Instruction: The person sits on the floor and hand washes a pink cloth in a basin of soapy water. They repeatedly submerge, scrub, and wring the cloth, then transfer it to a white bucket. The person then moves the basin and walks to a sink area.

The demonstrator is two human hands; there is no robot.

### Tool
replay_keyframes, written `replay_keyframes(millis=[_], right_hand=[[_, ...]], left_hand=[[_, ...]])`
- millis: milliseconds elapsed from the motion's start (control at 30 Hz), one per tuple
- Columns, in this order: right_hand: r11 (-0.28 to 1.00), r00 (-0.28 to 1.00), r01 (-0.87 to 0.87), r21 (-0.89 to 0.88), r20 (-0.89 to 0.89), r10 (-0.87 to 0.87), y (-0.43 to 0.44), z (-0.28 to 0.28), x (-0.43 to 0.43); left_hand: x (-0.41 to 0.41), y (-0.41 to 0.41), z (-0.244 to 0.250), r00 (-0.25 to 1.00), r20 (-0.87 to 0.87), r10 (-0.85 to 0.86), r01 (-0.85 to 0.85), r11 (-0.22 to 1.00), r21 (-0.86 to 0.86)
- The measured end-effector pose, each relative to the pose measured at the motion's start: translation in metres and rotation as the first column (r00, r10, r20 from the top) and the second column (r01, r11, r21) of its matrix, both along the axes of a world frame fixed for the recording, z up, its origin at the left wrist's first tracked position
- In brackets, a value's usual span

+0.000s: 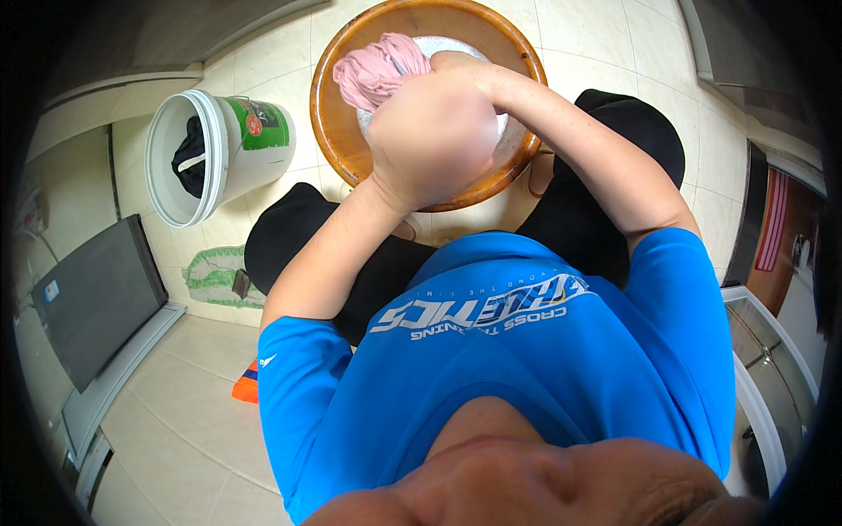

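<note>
Before me stands a round wooden tub (322,125) with a glossy brown rim. A bunched pink cloth (378,72) is inside it, over a whitish, foam-like patch (454,46) at the tub's middle. My left hand (434,141) is over the near part of the tub, right beside the cloth. It is blurred, so its fingers cannot be made out. Behind it, my right hand (460,66) meets the right end of the cloth and appears to grip it. The left hand hides most of the right hand's fingers.
A white plastic bucket (263,158) lies tipped on its side at left, black cloth (191,158) inside. A green-and-white mat (220,276) lies on the tiled floor (273,66) beside my left knee. A grey panel (99,302) stands farther left. An orange item (247,388) lies near my left sleeve.
</note>
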State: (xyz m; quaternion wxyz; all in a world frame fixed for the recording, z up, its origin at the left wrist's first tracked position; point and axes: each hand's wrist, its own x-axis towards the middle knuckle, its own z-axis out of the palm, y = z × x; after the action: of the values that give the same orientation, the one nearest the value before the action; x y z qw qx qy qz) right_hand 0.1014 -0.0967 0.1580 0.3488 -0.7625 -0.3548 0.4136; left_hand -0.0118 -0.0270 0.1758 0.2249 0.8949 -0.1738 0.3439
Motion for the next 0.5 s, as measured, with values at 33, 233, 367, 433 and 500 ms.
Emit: replay_keyframes(millis=[33, 233, 367, 433, 500], right_hand=[[0.994, 0.993, 0.101, 0.045, -0.070, -0.097, 0.002, -0.012, -0.002], [0.908, 0.810, 0.383, 0.171, -0.535, -0.240, 0.002, -0.015, 0.003], [0.813, 0.569, 0.533, 0.235, -0.810, -0.139, 0.000, -0.012, 0.003], [0.799, 0.461, 0.562, 0.213, -0.883, -0.089, -0.001, -0.007, 0.004], [0.803, 0.425, 0.558, 0.209, -0.903, -0.060, -0.003, -0.004, 0.004]], left_hand=[[0.001, 0.003, -0.002, 1.000, 0.009, -0.008, 0.008, 1.000, -0.026], [0.000, 0.026, 0.002, 0.994, -0.060, -0.087, 0.065, 0.951, -0.301], [0.005, 0.037, -0.003, 0.995, -0.059, -0.085, 0.033, 0.802, -0.596], [0.003, 0.040, -0.004, 0.980, -0.167, -0.113, -0.047, 0.677, -0.734], [0.008, 0.048, -0.013, 0.979, -0.179, -0.097, -0.110, 0.489, -0.866]])
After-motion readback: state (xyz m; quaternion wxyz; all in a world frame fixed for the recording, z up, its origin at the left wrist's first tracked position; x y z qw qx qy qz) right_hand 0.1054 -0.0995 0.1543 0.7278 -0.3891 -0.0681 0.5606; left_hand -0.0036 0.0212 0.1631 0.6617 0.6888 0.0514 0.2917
